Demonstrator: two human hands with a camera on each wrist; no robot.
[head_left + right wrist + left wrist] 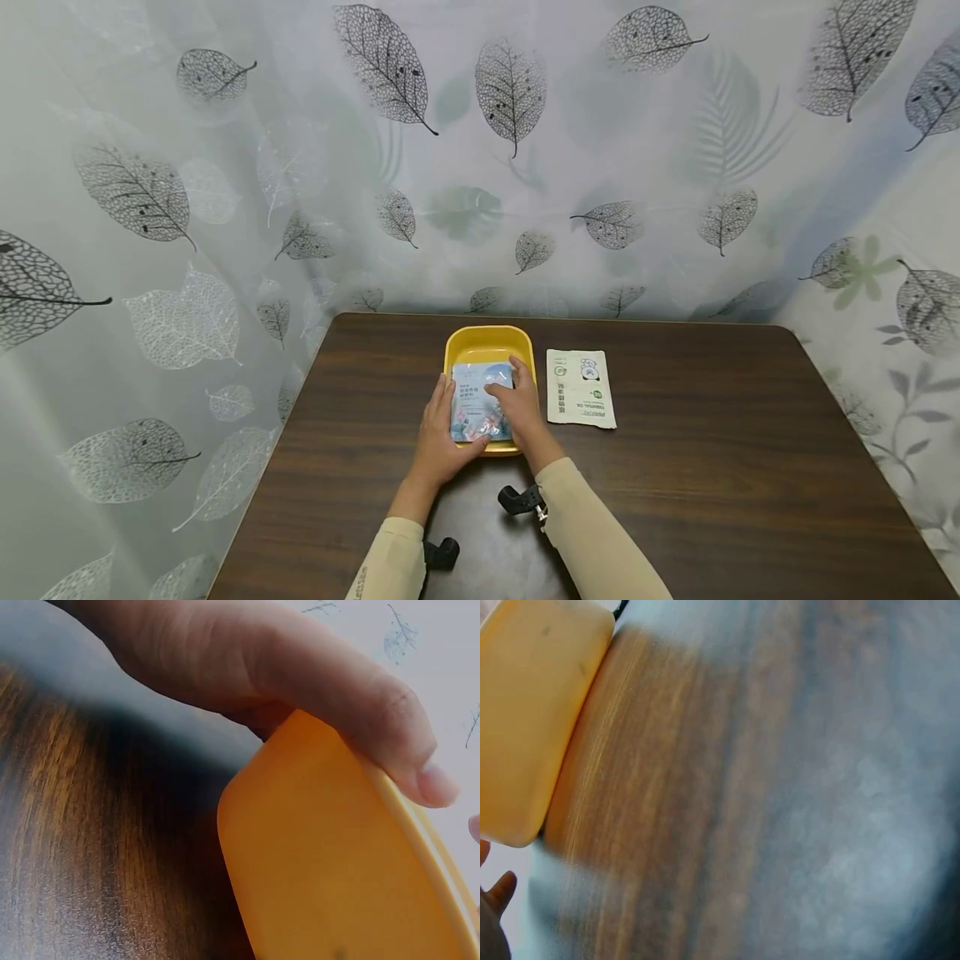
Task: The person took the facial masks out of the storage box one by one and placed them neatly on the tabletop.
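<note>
A pale blue printed packet (472,403) lies over the front part of a yellow tray (489,337), between both hands. My left hand (440,443) holds the packet's left side, its fingers along that edge and the thumb across the near corner. From the right, my right hand (523,410) grips it with the thumb on top and the fingers at the far right edge. In the right wrist view the thumb (375,712) passes over the rim of the tray (322,847). The left wrist view catches the tray's outer wall (544,712) and a few fingertips (501,891).
A cream packet (581,388) with green print lies flat on the brown wooden table (720,467), just right of the tray. Leaf-patterned curtain (510,183) hangs behind the table and along its sides. Black wrist mounts (519,500) hang below the forearms.
</note>
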